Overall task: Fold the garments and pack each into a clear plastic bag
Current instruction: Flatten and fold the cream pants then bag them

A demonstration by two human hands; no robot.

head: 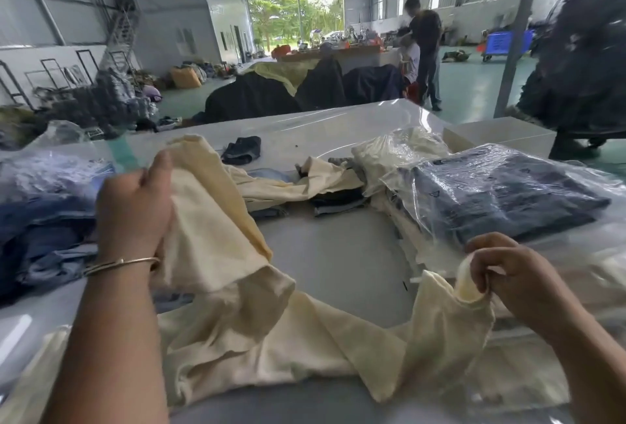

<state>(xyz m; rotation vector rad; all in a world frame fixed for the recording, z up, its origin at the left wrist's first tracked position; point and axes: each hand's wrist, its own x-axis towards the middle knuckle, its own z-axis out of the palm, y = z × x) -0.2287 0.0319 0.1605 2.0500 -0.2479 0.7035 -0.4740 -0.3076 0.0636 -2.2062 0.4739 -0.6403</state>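
A cream garment (271, 332) lies spread and crumpled across the near part of the white table (338, 254). My left hand (135, 207) grips one raised end of it at the left, thumb up against the cloth. My right hand (508, 271) pinches another edge of the same garment at the right. A dark garment packed in a clear plastic bag (501, 196) lies just beyond my right hand. A second bagged cream garment (396, 149) sits behind it.
A pile of blue denim garments (44, 230) lies at the left, with bagged ones on top. Loose cream and dark pieces (321, 186) lie mid-table, and a small dark cloth (242, 150) farther back. A person (423, 51) stands across the hall.
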